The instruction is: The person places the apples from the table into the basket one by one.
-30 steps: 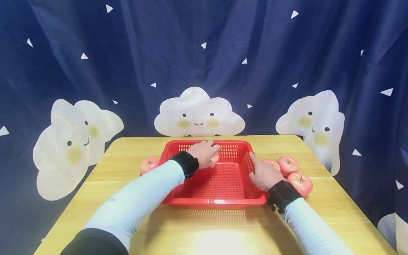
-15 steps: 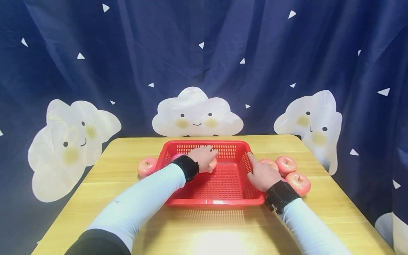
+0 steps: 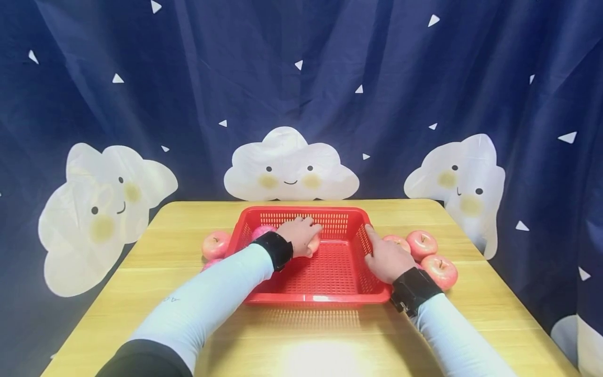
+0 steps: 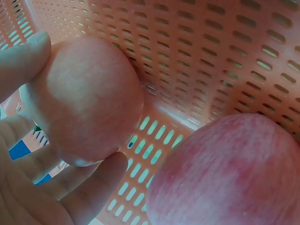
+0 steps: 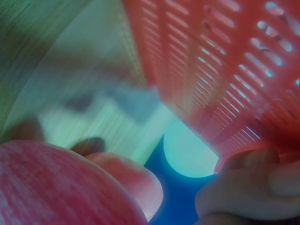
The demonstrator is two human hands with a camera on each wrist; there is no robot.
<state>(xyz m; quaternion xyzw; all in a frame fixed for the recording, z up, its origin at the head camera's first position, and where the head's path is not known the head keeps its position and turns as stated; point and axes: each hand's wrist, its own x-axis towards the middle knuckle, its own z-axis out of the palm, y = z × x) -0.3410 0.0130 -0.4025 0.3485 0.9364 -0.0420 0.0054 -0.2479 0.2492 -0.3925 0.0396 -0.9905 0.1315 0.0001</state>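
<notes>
Apple [image 4: 89,98] sits in the grasp of the left hand [image 3: 299,235], inside a red basket [image 3: 320,299] at the centre of the head view. The left wrist view shows the thumb against the apple at upper left and the fingers bent under it at lower left, so the hand is pinching the fruit between them. Whether the apple touches the basket floor cannot be told. A second apple [image 4: 229,178], deeper pink, fills the lower right of the left wrist view, just beside the held one and also in the basket.

At right of centre in the head view, the right hand [image 3: 388,262] grips the basket's right side, its fingers at the rim; the right wrist view shows it at lower right, bent against the slotted wall.

Outside the basket, right of centre, a group of apples [image 3: 421,245] lies close together beside the right hand. Left of centre, another apple [image 3: 215,244] lies near the basket, with one more below it, partly covered by the sleeve [image 3: 207,298]. Each wrist wears a black band [image 3: 278,248]. All this is on a wooden table [image 3: 490,314]. Behind it, across the upper frame, hangs a blue curtain [image 3: 400,57] printed with smiling clouds [image 3: 292,183] and small white triangles.
</notes>
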